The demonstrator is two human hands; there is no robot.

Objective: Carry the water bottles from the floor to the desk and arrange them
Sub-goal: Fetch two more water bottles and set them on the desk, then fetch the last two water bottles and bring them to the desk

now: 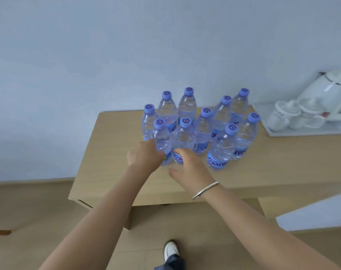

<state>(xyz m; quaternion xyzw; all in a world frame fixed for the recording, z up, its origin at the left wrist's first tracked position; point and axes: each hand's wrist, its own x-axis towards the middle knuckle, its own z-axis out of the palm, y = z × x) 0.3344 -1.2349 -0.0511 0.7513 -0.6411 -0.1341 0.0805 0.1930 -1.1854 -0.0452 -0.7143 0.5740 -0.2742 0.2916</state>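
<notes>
The left hand [144,154] grips the lower body of the front-left bottle [161,142], fingers wrapped round its far side, thumb hidden. The right hand [191,168] sits at the base of the next bottle [183,141], fingers curled against its label and thumb spread toward seven o'clock; it seems to hold it, though the clear plastic blurs how firmly. Both bottles stand upright on the desk [111,166], just beside each other.

From these two, the remaining bottles [222,121] crowd toward twelve and two o'clock, ten on the desk in all, several touching. That closeness is the main risk: a sideways nudge to either held bottle could, I judge, knock a neighbour and topple others in turn. Low grips leave the tall tops free to sway.

At three o'clock a tray [276,133] carries white cups [286,114] and a kettle [329,90]; a bottle rolling that way might strike them. The pack stands well back from the near edge, so a fall to the floor [39,207] looks less likely
</notes>
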